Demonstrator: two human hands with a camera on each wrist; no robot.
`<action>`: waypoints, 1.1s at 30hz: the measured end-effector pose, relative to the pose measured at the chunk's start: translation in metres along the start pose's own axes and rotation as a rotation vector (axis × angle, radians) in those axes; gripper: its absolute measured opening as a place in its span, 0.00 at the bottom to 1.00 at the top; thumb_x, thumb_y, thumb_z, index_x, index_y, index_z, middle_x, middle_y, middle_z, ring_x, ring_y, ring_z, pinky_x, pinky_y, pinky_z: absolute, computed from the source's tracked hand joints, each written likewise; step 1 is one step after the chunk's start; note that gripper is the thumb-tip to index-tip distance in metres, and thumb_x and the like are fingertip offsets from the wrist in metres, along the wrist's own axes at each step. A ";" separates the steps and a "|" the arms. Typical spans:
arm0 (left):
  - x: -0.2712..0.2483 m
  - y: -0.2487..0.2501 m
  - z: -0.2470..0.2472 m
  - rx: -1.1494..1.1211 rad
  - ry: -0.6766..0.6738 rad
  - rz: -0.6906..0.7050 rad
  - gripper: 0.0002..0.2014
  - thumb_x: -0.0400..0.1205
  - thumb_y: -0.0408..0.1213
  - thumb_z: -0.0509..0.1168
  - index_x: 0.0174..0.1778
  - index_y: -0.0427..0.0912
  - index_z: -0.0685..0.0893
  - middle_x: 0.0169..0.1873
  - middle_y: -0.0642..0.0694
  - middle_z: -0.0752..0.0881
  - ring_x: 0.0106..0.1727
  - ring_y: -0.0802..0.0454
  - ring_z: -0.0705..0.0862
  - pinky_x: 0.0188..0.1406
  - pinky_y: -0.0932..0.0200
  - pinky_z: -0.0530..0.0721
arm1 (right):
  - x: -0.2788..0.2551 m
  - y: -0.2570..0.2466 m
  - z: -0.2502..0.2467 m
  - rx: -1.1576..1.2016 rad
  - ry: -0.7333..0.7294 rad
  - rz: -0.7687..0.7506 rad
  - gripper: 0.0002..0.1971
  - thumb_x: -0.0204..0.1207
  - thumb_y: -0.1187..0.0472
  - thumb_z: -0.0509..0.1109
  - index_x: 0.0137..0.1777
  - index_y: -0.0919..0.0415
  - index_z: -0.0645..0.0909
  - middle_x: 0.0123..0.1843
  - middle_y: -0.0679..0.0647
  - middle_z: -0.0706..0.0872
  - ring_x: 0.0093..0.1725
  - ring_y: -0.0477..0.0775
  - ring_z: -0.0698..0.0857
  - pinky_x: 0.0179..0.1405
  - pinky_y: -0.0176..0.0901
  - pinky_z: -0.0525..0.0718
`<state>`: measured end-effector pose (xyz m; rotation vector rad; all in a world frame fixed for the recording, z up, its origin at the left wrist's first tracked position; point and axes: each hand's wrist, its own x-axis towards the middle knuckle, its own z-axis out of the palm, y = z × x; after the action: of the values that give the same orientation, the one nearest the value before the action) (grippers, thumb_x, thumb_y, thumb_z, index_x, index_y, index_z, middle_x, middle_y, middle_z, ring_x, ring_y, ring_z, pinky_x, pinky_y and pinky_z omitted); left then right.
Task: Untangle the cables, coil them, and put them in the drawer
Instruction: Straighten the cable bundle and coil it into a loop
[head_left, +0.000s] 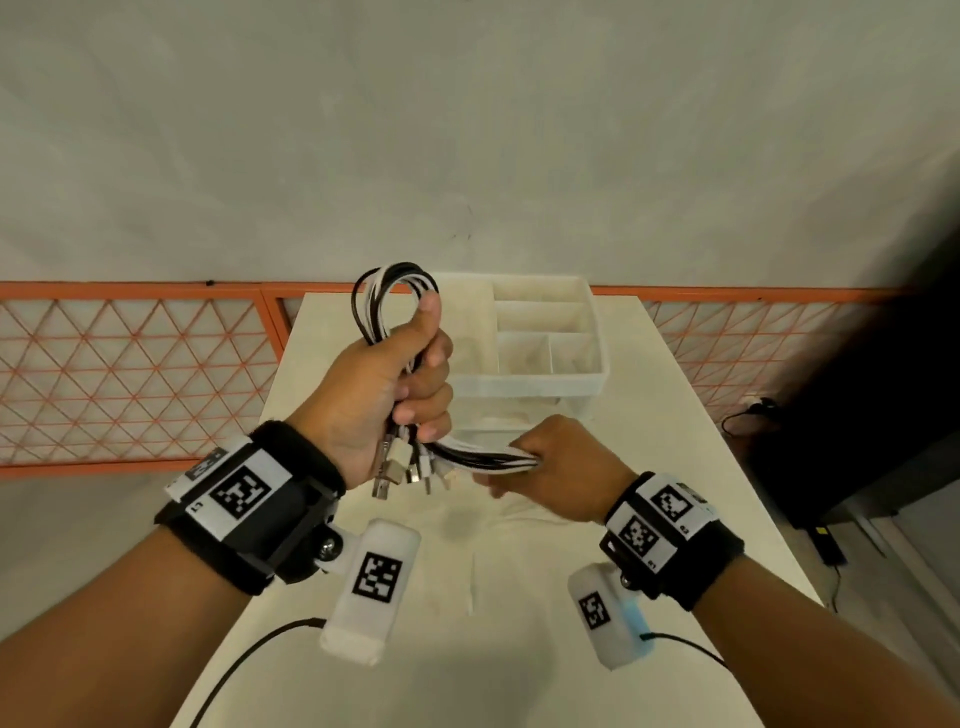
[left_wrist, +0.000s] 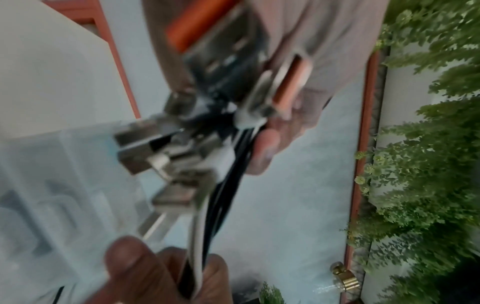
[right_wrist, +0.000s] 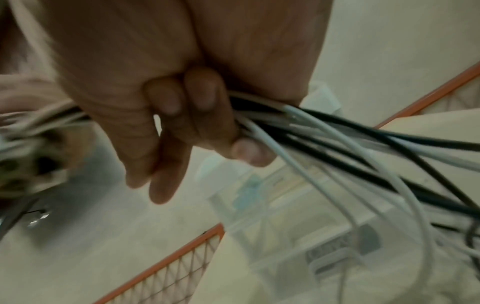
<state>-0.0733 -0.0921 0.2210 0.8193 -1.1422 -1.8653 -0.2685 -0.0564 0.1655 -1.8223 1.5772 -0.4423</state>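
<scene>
A bundle of black and white cables (head_left: 395, 291) is held above the white table (head_left: 519, 649). My left hand (head_left: 400, 374) grips the bundle in a fist, a loop rising above the thumb and several metal plugs (head_left: 400, 470) hanging below. The strands run right into my right hand (head_left: 550, 462), which grips them low over the table. In the right wrist view the fingers (right_wrist: 197, 115) curl round the cables (right_wrist: 350, 148). The left wrist view shows blurred plugs (left_wrist: 166, 148) and strands (left_wrist: 223, 185). The translucent drawer unit (head_left: 597, 374) stands behind, its top tray divided into compartments.
An orange lattice fence (head_left: 130, 374) runs behind the table on both sides. A dark object (head_left: 883, 389) stands at the right, with a black cord on the floor. Camera leads trail from both wrists over the near table.
</scene>
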 end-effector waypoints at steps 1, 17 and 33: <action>-0.003 0.002 -0.001 0.026 -0.023 -0.031 0.21 0.83 0.57 0.64 0.31 0.45 0.74 0.17 0.53 0.58 0.16 0.56 0.58 0.19 0.61 0.66 | 0.001 0.004 -0.007 -0.023 0.010 0.042 0.15 0.74 0.51 0.80 0.28 0.54 0.89 0.19 0.43 0.82 0.21 0.40 0.80 0.27 0.27 0.73; 0.009 -0.043 0.011 0.731 0.235 -0.169 0.15 0.77 0.48 0.75 0.34 0.38 0.90 0.13 0.52 0.76 0.16 0.53 0.73 0.28 0.61 0.73 | 0.004 -0.036 -0.061 -0.183 0.388 -0.007 0.10 0.67 0.56 0.80 0.29 0.54 0.84 0.27 0.49 0.83 0.32 0.49 0.81 0.26 0.35 0.72; 0.004 -0.036 0.017 0.317 0.175 -0.122 0.36 0.62 0.75 0.65 0.41 0.42 0.75 0.27 0.47 0.72 0.26 0.51 0.77 0.39 0.49 0.83 | 0.000 -0.031 -0.027 0.412 0.540 -0.275 0.09 0.85 0.60 0.69 0.53 0.60 0.90 0.30 0.42 0.82 0.29 0.43 0.78 0.33 0.41 0.77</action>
<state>-0.0997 -0.0782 0.1944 1.2298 -1.3181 -1.6907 -0.2633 -0.0623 0.2059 -1.6719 1.4157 -1.3729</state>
